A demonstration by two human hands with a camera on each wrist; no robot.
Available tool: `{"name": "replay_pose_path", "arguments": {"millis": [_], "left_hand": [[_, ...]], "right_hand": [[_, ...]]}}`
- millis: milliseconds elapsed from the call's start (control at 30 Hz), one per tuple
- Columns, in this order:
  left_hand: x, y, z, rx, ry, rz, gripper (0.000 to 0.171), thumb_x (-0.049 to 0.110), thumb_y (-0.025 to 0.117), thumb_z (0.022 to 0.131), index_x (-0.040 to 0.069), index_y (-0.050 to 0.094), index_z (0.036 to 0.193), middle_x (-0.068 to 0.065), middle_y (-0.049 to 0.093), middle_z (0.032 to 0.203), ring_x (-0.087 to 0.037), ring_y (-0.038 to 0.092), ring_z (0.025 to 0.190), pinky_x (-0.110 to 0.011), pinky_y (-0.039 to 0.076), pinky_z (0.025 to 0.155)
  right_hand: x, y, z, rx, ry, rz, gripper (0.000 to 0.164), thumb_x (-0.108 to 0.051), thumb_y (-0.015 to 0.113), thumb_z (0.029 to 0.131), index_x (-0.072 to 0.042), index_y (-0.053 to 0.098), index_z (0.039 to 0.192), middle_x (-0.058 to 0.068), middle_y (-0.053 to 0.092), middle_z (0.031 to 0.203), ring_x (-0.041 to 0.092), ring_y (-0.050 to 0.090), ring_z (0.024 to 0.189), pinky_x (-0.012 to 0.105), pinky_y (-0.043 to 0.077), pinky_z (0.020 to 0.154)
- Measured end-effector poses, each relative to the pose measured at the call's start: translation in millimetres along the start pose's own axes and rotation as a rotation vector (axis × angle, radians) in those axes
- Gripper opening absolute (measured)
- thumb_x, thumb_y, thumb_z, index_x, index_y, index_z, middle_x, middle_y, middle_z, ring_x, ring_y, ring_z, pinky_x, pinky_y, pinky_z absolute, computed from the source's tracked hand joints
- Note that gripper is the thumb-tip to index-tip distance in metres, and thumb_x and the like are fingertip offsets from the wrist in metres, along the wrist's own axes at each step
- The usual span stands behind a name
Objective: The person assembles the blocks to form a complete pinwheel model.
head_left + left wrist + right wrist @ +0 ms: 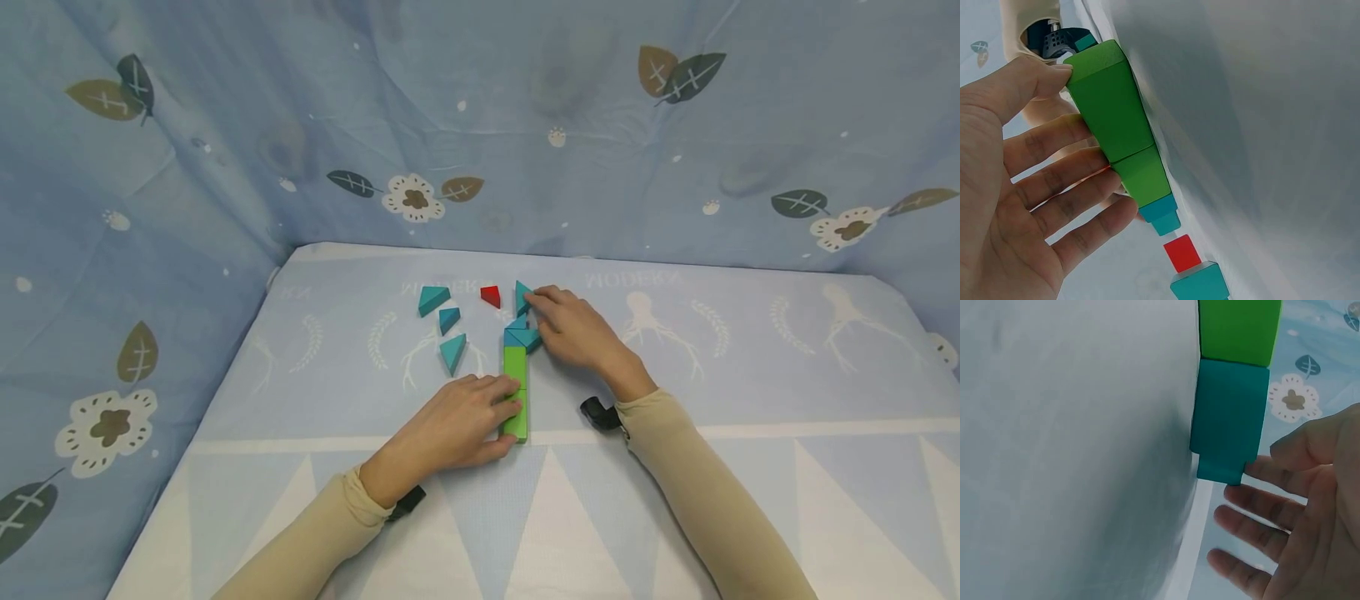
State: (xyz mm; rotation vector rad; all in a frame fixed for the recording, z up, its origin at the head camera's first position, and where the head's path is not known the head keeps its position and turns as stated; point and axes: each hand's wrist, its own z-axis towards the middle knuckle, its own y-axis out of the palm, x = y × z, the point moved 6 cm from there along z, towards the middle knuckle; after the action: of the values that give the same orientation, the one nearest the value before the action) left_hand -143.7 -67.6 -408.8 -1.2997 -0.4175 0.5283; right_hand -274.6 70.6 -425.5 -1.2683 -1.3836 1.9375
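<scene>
Two green blocks (514, 364) lie end to end in a column on the table. My left hand (465, 421) is at their left side, its fingertips touching them and its thumb by the near end; in the left wrist view the fingers are fairly straight along the green faces (1113, 103). Blue and teal triangular blocks (516, 337) sit against the column's far end. My right hand (577, 332) is to their right, fingers extended, fingertips at a teal triangle (521, 297). In the right wrist view its fingertips meet the edge of a teal block (1229, 415).
Left of the column lie three loose teal blocks: one at the back (432, 300), a small one (448, 320) and a longer triangle (453, 353). A red block (491, 296) lies farther back. Patterned blue cloth (525, 167) hangs behind the table (750, 367).
</scene>
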Motion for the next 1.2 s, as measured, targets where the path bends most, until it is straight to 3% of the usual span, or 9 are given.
{"name": "replay_pose_path", "arguments": {"millis": [333,1200], "left_hand": [[0.8,-0.2,0.5,-0.009,-0.003,-0.001,0.033,0.036,0.072,0.084,0.015,0.075,0.109,-0.003,0.066,0.122,-0.016,0.064,0.112,-0.031,0.054,0.086],[-0.1,-0.1,0.0,-0.022,-0.013,-0.011,0.034,0.037,0.073,0.085,0.015,0.075,0.111,-0.002,0.065,0.123,-0.016,0.064,0.114,-0.032,0.053,0.088]], "right_hand": [[-4,6,-2,-0.039,-0.033,-0.003,0.047,-0.019,0.043,0.102,-0.011,0.043,0.148,0.011,0.033,0.158,0.034,0.035,0.143,0.056,0.032,0.113],[-16,4,-8,-0.093,-0.078,-0.040,0.045,-0.019,0.046,0.102,-0.014,0.046,0.147,0.008,0.037,0.156,0.032,0.037,0.142,0.054,0.033,0.114]]}}
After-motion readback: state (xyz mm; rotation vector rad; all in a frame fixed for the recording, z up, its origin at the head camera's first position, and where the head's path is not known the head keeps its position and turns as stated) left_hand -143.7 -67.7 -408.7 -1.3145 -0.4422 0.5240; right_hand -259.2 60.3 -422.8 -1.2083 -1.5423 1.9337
